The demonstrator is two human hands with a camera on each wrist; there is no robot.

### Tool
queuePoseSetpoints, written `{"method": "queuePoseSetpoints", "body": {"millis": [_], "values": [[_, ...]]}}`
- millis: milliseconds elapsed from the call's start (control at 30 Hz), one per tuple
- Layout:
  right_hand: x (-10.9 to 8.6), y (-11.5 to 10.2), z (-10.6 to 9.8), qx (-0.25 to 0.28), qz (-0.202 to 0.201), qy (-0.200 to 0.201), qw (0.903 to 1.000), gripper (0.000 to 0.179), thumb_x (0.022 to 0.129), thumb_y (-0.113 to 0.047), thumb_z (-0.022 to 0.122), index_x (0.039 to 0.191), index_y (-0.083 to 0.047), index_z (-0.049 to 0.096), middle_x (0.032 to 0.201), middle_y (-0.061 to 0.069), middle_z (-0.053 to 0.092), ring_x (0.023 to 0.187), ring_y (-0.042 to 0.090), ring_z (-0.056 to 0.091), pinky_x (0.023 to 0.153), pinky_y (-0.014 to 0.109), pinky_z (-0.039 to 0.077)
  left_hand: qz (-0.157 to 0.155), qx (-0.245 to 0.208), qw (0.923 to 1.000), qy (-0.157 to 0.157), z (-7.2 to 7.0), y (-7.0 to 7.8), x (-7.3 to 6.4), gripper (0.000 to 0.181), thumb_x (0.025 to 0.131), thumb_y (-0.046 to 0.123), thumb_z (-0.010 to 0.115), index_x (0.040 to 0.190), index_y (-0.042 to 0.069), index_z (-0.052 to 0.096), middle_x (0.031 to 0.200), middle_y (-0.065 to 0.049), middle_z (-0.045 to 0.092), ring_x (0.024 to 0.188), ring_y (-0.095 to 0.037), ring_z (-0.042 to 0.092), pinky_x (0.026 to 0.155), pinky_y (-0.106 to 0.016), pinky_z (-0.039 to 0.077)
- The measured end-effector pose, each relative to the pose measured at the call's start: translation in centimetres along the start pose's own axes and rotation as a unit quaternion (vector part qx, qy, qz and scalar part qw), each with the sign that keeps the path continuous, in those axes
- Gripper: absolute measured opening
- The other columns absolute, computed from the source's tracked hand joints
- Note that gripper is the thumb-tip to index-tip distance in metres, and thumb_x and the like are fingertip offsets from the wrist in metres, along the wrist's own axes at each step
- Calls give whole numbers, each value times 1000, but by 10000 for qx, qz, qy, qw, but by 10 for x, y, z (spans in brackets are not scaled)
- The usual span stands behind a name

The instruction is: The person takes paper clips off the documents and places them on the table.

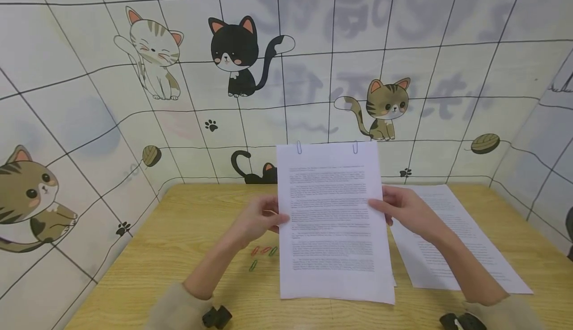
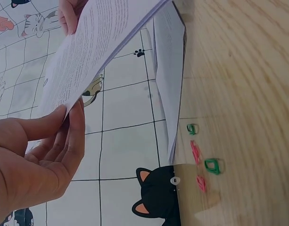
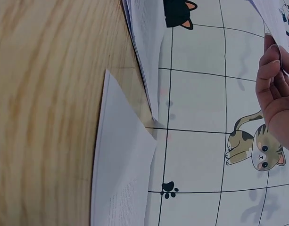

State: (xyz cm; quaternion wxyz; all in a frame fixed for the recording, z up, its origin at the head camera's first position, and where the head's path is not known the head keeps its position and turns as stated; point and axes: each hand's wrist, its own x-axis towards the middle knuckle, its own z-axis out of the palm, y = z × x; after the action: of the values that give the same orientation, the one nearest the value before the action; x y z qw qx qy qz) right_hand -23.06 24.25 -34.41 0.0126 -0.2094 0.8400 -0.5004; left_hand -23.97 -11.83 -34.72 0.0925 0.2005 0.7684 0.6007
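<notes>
Upright above the table, a sheaf of printed paper (image 1: 331,220) faces the head camera. Two pale paper clips, one left (image 1: 299,147) and one right (image 1: 355,147), sit on its top edge. The left hand (image 1: 261,215) pinches the left edge between thumb and fingers; the left wrist view shows this grip close up. At the right edge, the right hand (image 1: 405,210) pinches the sheaf, thumb in front and fingers behind. Red and green paper clips (image 1: 264,251) lie on the table beyond the left forearm.
A printed paper stack (image 1: 452,240) lies on the wooden table (image 1: 201,220) at the right. Another stack (image 3: 146,52) lies beside it, mostly hidden behind the held sheaf in the head view. A cat-patterned wall covering (image 1: 304,81) borders the table's back and sides.
</notes>
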Motion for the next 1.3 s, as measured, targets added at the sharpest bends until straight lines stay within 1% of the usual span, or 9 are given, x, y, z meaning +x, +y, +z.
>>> {"method": "queuePoseSetpoints", "body": {"millis": [133,367,500,633,867,933,1067,1200,1300], "values": [[-1,2,-1,-69,21,8,10000,30,101,-21,64,123,-1,64,92,8,74,64,22,61,58,28,47,-2,75,10000,-47,3,-3,1,26,91,-8,66,117,-5,65,99,-15,67,85,-25,70,74,-38,60],[-3,4,-2,-217,-12,90,9997,26,100,-19,65,119,0,64,90,7,73,69,21,63,60,27,46,228,419,9988,-71,5,-3,4,26,94,-2,67,119,-3,65,100,-12,69,86,-22,68,77,-38,59],[-4,6,-2,-339,-27,125,9993,25,100,-18,65,118,-1,64,90,6,73,70,20,64,60,26,45,442,660,9963,337,7,5,6,26,95,2,68,121,0,64,100,-10,70,86,-21,66,78,-36,57],[-4,7,-2,-385,-67,166,9991,25,100,-17,65,119,-1,64,91,5,73,70,20,64,60,26,46,837,756,9898,874,7,16,8,20,95,2,68,114,1,64,97,-9,68,86,-22,65,77,-32,54],[-5,6,-2,-380,-191,183,9989,27,99,-14,66,122,0,64,94,6,74,71,19,64,58,26,44,1725,888,9686,1557,5,33,11,20,96,2,67,116,-1,64,99,-11,69,89,-23,66,80,-32,54],[-5,6,-2,-384,-222,171,9989,28,99,-13,65,122,2,63,95,7,73,71,19,64,58,26,44,1916,933,9623,1692,5,36,12,21,96,3,68,117,0,65,99,-11,70,87,-24,66,79,-32,54],[-4,8,-2,-404,-169,178,9989,26,99,-13,66,121,0,64,94,6,73,71,20,65,58,26,45,2084,939,9554,1868,7,42,16,23,96,6,68,119,2,68,99,-11,71,86,-23,67,78,-29,54],[-3,11,-2,-498,-155,192,9985,24,99,-14,66,120,-3,64,93,5,73,71,21,65,58,27,47,2185,885,9518,1964,9,46,20,22,96,5,68,118,2,70,103,-10,73,80,-23,66,70,-24,51],[-3,11,-2,-549,-206,174,9981,23,99,-14,66,119,-3,64,93,5,73,71,21,66,58,27,47,2210,814,9503,2036,10,49,23,18,96,6,68,114,2,72,105,-8,73,82,-21,65,67,-23,48]]}}
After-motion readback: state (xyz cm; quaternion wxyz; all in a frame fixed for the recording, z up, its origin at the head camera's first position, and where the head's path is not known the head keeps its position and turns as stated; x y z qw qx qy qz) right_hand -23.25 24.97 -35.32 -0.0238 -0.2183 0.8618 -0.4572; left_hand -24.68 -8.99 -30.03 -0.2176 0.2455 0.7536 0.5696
